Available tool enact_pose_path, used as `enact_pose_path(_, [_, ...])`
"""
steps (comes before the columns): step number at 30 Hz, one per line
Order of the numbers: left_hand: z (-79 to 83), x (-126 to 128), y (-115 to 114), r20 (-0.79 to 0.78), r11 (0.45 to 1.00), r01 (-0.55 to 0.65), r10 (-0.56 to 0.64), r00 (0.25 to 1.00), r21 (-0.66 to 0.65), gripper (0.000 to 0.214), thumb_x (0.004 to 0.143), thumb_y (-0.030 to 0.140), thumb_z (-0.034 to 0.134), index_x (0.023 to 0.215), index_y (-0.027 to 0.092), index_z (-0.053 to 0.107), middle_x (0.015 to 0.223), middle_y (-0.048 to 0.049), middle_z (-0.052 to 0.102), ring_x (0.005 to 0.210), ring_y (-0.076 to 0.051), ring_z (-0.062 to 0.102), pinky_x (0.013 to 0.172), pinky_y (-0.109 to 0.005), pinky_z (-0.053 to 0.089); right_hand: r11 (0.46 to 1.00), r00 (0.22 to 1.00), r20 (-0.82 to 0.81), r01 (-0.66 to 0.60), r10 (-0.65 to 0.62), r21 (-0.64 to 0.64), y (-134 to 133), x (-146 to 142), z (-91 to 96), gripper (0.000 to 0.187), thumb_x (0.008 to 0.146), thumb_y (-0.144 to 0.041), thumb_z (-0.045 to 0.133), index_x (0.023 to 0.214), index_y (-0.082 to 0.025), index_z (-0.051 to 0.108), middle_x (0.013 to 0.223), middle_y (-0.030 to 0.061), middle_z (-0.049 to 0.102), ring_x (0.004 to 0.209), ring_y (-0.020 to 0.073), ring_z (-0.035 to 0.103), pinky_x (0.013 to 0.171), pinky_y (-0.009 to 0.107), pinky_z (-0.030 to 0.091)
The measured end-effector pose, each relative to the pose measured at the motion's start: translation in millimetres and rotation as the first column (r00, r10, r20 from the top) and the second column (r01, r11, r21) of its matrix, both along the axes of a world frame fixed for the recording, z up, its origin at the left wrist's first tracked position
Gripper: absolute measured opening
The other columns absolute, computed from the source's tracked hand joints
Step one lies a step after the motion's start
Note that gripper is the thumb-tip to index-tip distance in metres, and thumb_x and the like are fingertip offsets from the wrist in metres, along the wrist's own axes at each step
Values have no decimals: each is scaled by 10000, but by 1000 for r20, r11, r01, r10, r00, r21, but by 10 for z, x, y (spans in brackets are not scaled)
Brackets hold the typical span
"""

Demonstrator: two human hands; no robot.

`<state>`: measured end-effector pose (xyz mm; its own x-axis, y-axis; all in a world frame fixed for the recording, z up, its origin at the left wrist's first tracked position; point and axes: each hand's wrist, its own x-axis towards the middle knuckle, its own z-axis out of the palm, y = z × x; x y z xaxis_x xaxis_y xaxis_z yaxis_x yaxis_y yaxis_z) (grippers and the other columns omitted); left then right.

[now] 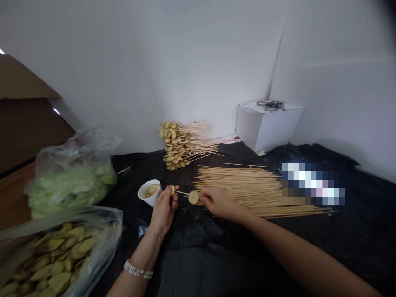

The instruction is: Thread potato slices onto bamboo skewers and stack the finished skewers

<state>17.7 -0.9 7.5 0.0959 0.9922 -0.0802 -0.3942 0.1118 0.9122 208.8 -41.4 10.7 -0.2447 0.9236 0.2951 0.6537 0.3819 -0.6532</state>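
My left hand (166, 206) is closed, pinching a pale round potato slice (172, 190) at its fingertips. A thin wooden skewer (182, 192) runs from that slice toward my right hand (216, 201). Another potato slice (194, 197) faces me on the skewer, just beside my right fingertips. Those fingers are pinched together at the skewer's right part, which they mostly hide. Just left of my left hand stands a white cup (144, 192) with potato slices inside. Loose skewers (241, 181) lie in a wide layer behind and beside my right hand.
A stack of potato-loaded skewers (175, 144) lies by the wall. An open plastic bag of potato slices (62, 255) is at lower left, with a bag of pale green pieces (74, 177) behind. A white box (272, 123) stands at back right. Black plastic sheeting (198, 264) covers the table.
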Motion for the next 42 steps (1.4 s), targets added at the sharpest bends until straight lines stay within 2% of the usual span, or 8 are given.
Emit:
enact_pose_path(7, [-37, 11, 1, -33, 998, -23, 25, 999, 54, 311, 749, 432, 657, 805, 127, 630, 475, 77, 388, 396, -18, 265, 376, -138, 185, 1000, 1000, 5, 1, -1, -8, -63, -49, 25, 179, 867, -151, 469, 732, -158, 585, 737, 34, 621, 651, 122, 492, 602, 231, 308])
enact_pose_path(13, [-2, 22, -20, -27, 997, -25, 27, 999, 72, 308, 761, 430, 646, 806, 126, 627, 454, 85, 357, 385, -17, 232, 372, -147, 163, 992, 997, -13, -71, 70, -105, -7, -69, -45, 229, 856, -131, 462, 664, -160, 583, 549, -31, 580, 490, 83, 479, 505, 192, 310])
enact_pose_path(18, [20, 38, -49, -19, 997, -38, 39, 999, 74, 308, 760, 426, 650, 811, 123, 630, 455, 82, 366, 392, -18, 241, 377, -146, 169, 1000, 999, 27, 20, -20, 12, -50, -78, -63, 177, 861, -135, 444, 753, -158, 582, 745, 45, 620, 677, 143, 512, 622, 246, 329])
enact_pose_path(22, [9, 45, -59, -12, 997, -35, 36, 999, 65, 316, 759, 435, 651, 819, 126, 631, 458, 83, 365, 390, -17, 233, 378, -147, 169, 999, 998, 59, 33, -35, 40, -96, -75, -34, 149, 842, -114, 452, 791, -161, 583, 777, 69, 620, 708, 165, 514, 650, 269, 323])
enact_pose_path(30, [11, 43, -51, -13, 999, -12, 13, 1000, 51, 300, 772, 418, 649, 808, 121, 628, 448, 86, 346, 381, -13, 220, 375, -150, 154, 992, 999, -9, -50, 49, -112, -4, -72, -54, 188, 829, -118, 489, 668, -171, 570, 531, -43, 587, 487, 88, 488, 493, 189, 309])
enact_pose_path(37, [3, 60, -49, -10, 997, -17, 18, 1000, 75, 300, 780, 420, 638, 813, 121, 631, 451, 85, 346, 385, -15, 226, 380, -152, 163, 998, 992, 116, 35, -40, 43, -88, -72, -46, 148, 832, -107, 460, 801, -162, 593, 806, 69, 651, 719, 159, 536, 633, 251, 331])
enact_pose_path(40, [-3, 65, -57, -12, 997, -22, 23, 1000, 76, 314, 775, 431, 642, 820, 120, 631, 453, 85, 352, 385, -14, 219, 382, -156, 150, 993, 973, 225, 27, -53, 114, -113, -70, -37, 163, 819, -83, 452, 844, -161, 593, 813, 81, 648, 711, 168, 533, 639, 262, 330])
enact_pose_path(42, [-8, 65, -70, -10, 997, -23, 23, 1000, 73, 328, 764, 444, 650, 819, 121, 627, 447, 85, 354, 380, -15, 211, 383, -164, 137, 996, 987, 151, 40, -51, 80, -104, -68, -38, 165, 838, -103, 441, 786, -166, 585, 761, 63, 635, 685, 157, 525, 635, 257, 335])
